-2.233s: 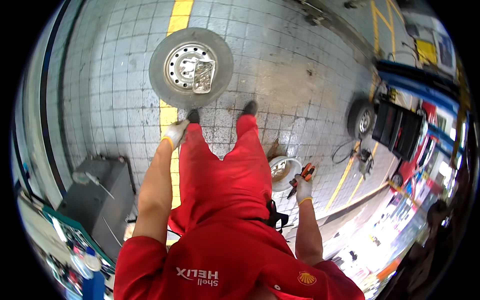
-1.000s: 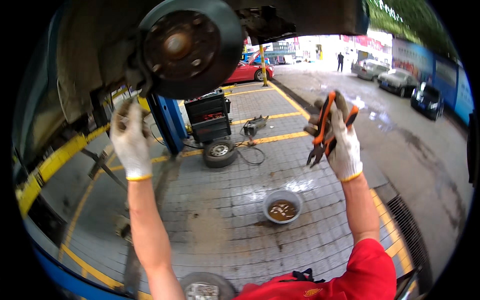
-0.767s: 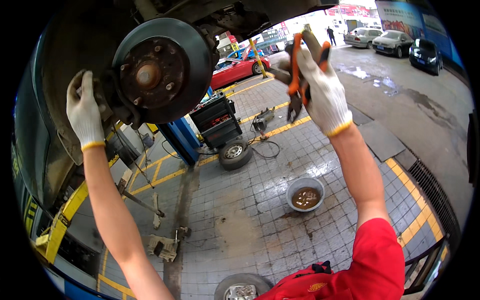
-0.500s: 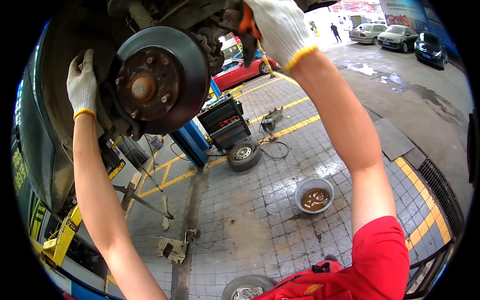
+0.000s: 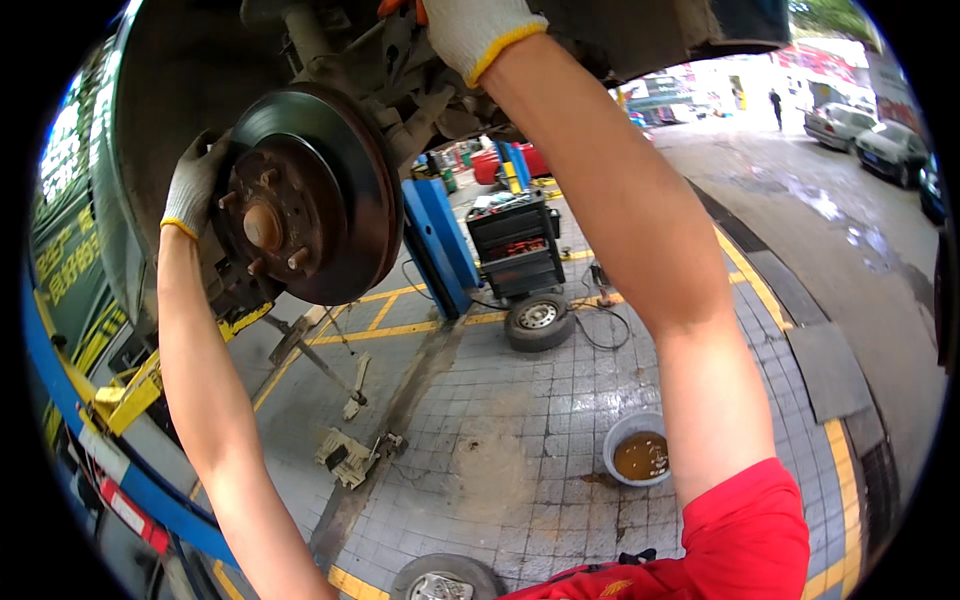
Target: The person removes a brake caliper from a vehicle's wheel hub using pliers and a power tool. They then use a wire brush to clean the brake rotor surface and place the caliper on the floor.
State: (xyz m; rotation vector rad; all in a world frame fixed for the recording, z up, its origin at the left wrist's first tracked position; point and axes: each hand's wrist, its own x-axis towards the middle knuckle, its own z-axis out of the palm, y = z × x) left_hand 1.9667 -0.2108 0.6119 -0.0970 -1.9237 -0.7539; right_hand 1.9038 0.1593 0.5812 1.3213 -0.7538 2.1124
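Observation:
A rusty brake disc [image 5: 350, 195], its hub and studs bare of a wheel, hangs in the wheel well of a raised car. At its left edge is my left hand [image 5: 197, 185] in a white knit glove with dark-stained fingertips. The fingers bend in toward the disc's rim, and whatever lies within them is hidden. Above and right of the disc, among the suspension parts [image 5: 425, 120], my gloved right hand [image 5: 480, 35] is closed round an orange-handled tool [image 5: 395, 6]. The picture's top edge cuts off this hand and the tool, so the tool's working end is out of sight.
A black tool cart [image 5: 515, 240] and a loose wheel [image 5: 540, 320] stand beyond the blue lift post [image 5: 440, 245]. A grey basin of brown liquid [image 5: 612, 450] sits on the tiles. Another wheel [image 5: 445, 575] lies near me. Yellow-and-blue lift parts [image 5: 125, 400] flank my left arm.
The view has shifted. My left hand has moved in closer to the disc's edge. My right hand, with the orange-handled tool, now sits higher and farther left in the picture.

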